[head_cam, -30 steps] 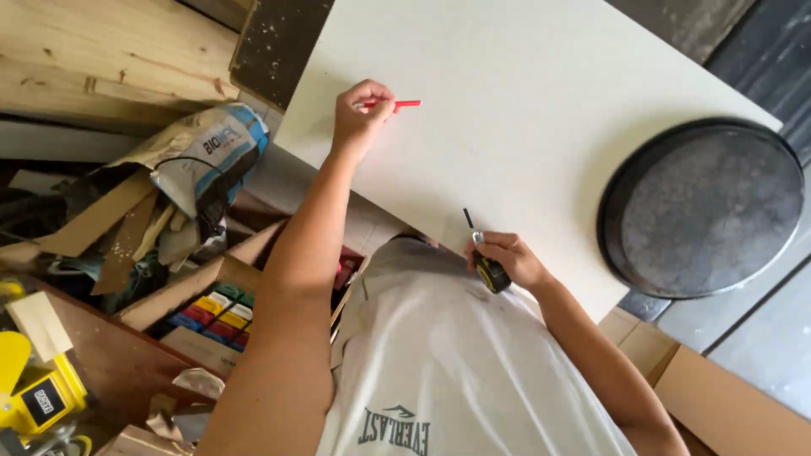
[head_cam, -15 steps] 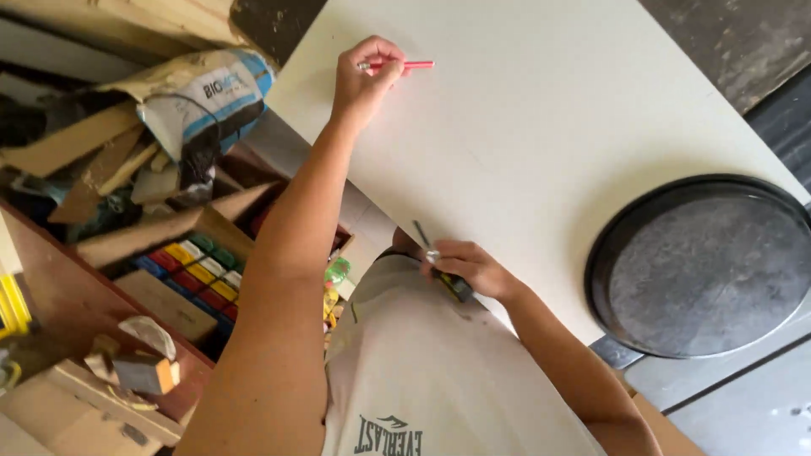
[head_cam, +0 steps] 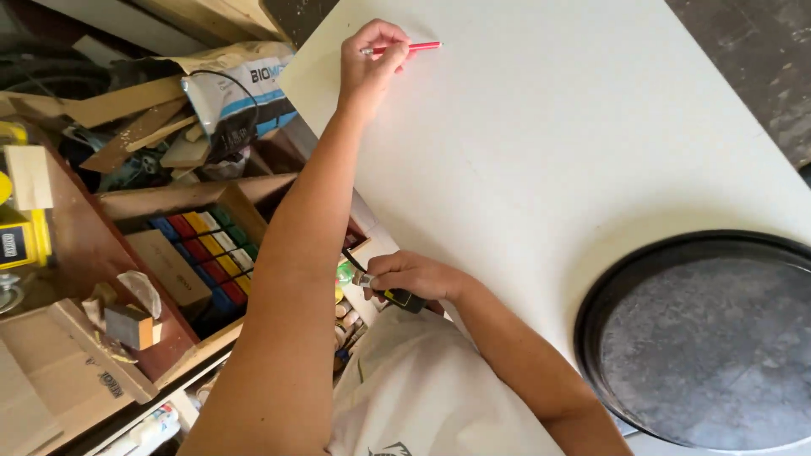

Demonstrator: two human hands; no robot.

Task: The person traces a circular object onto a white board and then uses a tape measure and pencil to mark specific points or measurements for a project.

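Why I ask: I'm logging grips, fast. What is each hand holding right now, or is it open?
Left hand: closed, holding a red pencil.
Right hand: closed, holding a black-and-yellow tape measure.

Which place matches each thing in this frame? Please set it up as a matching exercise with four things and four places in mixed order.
Things:
1. red pencil
2. yellow and black tape measure
3. round dark metal tray
4. white and blue paper sack

Places:
A. among wood scraps, left of the flat white board
B. in the right hand, at the board's near edge
C. in the left hand, over the board's far part
D. lower right of the view, on the board's corner

Pairs: 1-C, 2-B, 3-D, 4-A
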